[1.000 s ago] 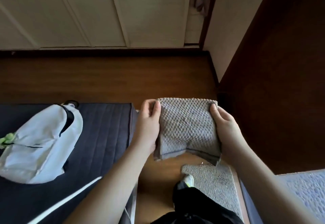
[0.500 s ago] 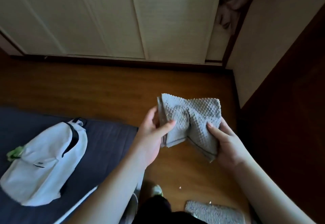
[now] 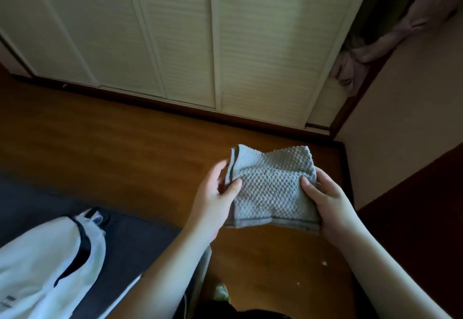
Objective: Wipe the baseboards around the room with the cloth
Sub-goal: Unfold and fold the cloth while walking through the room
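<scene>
Cloth: the grey waffle-weave cloth hangs folded between both hands, above the wooden floor, its long axis running from 9 to 3 o'clock, hemmed edge toward the person.
Left hand: the left hand grips the cloth's left edge, thumb on the top face and fingers curled behind the fold.
Right hand: the right hand clamps the right edge, thumb pressed on top and fingers underneath.
Hand spacing: the two sit apart, the cloth's width between them, both at about the same height.
Baseboard: the dark baseboard runs along the foot of the beige wall, at about 2 o'clock from the cloth, its long axis going from 12 toward 5 o'clock.
Nearer hand: the right one lies closer to that strip; the left is further off.
Second strip: a dark sill under the louvred closet doors lies at 12 o'clock, running from 9 to 3 o'clock.
Wiping: not yet begun, as I judge; the cloth touches no trim.
Next move: likely down and toward 2 o'clock, cloth carried by the right.
Nearby: a white backpack lies on a dark mattress at 8 o'clock.
</scene>
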A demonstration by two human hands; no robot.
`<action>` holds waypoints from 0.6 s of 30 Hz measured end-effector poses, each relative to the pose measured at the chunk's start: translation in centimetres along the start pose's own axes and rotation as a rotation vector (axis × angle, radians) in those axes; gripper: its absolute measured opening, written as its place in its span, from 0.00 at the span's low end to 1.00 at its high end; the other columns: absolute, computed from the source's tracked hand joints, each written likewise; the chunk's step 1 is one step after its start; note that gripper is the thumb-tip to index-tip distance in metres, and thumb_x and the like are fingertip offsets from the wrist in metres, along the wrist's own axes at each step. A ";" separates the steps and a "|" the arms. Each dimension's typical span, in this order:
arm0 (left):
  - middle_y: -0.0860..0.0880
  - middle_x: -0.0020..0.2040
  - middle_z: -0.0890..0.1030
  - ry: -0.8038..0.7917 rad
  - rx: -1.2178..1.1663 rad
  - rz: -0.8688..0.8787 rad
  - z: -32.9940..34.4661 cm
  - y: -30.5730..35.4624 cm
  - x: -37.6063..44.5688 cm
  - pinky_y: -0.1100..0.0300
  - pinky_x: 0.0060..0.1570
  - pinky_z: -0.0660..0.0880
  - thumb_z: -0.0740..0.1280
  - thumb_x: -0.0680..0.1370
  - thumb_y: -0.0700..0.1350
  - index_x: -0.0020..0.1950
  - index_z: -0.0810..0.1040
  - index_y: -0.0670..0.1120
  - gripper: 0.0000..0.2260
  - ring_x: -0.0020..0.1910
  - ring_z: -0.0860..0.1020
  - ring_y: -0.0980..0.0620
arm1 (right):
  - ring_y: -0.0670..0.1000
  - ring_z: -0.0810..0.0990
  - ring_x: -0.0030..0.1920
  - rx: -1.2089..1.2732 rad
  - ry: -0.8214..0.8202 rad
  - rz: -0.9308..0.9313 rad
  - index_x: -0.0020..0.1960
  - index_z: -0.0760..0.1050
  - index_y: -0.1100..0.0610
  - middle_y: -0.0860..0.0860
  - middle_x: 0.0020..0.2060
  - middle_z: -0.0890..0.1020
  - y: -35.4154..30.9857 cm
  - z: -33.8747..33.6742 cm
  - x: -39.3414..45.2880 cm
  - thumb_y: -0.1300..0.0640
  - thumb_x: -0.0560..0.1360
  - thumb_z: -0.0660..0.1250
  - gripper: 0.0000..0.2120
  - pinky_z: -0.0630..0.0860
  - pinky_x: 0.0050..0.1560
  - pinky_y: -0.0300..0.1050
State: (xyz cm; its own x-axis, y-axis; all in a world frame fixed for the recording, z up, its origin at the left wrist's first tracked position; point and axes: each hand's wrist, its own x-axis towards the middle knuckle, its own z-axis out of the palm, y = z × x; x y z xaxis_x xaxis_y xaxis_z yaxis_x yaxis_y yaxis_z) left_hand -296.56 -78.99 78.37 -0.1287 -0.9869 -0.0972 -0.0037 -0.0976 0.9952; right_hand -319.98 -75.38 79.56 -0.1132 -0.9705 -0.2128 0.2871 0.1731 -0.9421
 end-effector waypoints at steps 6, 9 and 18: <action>0.62 0.57 0.81 -0.043 -0.088 -0.076 -1.9 1.5 8.4 0.62 0.46 0.80 0.65 0.80 0.45 0.64 0.72 0.66 0.17 0.54 0.81 0.61 | 0.55 0.82 0.57 -0.077 -0.032 -0.043 0.63 0.77 0.47 0.52 0.58 0.83 -1.3 2.5 8.0 0.53 0.75 0.67 0.16 0.81 0.50 0.47; 0.65 0.52 0.81 0.033 -0.032 -0.061 -1.6 2.6 12.2 0.68 0.42 0.78 0.66 0.77 0.61 0.60 0.73 0.63 0.12 0.50 0.80 0.66 | 0.52 0.83 0.56 -0.119 -0.029 -0.071 0.62 0.79 0.46 0.50 0.57 0.83 -2.3 2.7 11.9 0.47 0.75 0.70 0.15 0.81 0.47 0.44; 0.64 0.48 0.80 0.363 0.173 0.103 1.4 3.7 25.7 0.68 0.42 0.77 0.63 0.78 0.62 0.52 0.74 0.66 0.05 0.47 0.79 0.64 | 0.53 0.84 0.53 -0.123 -0.105 -0.058 0.49 0.80 0.50 0.51 0.51 0.85 -4.8 1.9 27.6 0.43 0.73 0.72 0.13 0.81 0.45 0.44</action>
State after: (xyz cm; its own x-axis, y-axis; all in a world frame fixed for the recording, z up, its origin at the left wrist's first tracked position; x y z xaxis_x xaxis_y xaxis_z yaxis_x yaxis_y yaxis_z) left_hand -301.28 -104.57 79.61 0.2206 -0.9747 0.0372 -0.1801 -0.0032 0.9836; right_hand -322.69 -103.32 78.68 -0.0240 -0.9905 -0.1352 0.1634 0.1295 -0.9780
